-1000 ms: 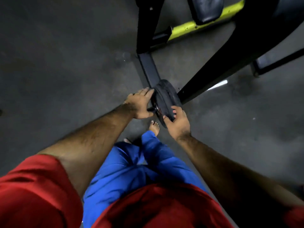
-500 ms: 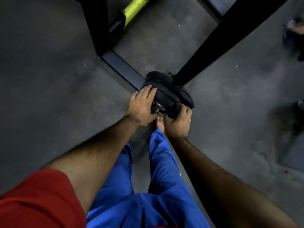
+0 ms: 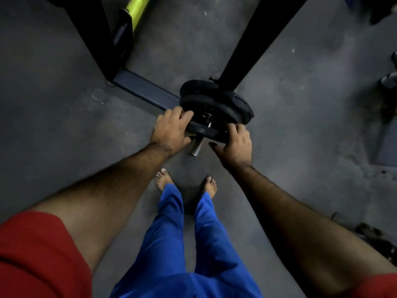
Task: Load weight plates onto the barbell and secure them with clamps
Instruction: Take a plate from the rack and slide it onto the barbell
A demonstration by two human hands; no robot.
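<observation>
A small black weight plate (image 3: 204, 132) sits on the steel barbell sleeve (image 3: 196, 147), whose bare end sticks out toward me. My left hand (image 3: 171, 130) grips the plate's left edge and my right hand (image 3: 236, 145) grips its right edge. Behind it, two larger black plates (image 3: 217, 102) are stacked on the same sleeve, with a gap between them and the small plate. No clamp shows.
A black rack upright (image 3: 253, 39) slants up from behind the plates. A dark frame post and floor bar (image 3: 146, 91) with a yellow part (image 3: 135, 9) stand at the back left. My bare feet (image 3: 163, 179) stand on the grey floor below the sleeve. Dark objects lie at the right edge.
The view tilted down and pulled back, so both feet and the sleeve end now show. Both hands stayed on the small plate, which now shows a gap to the larger plates.
</observation>
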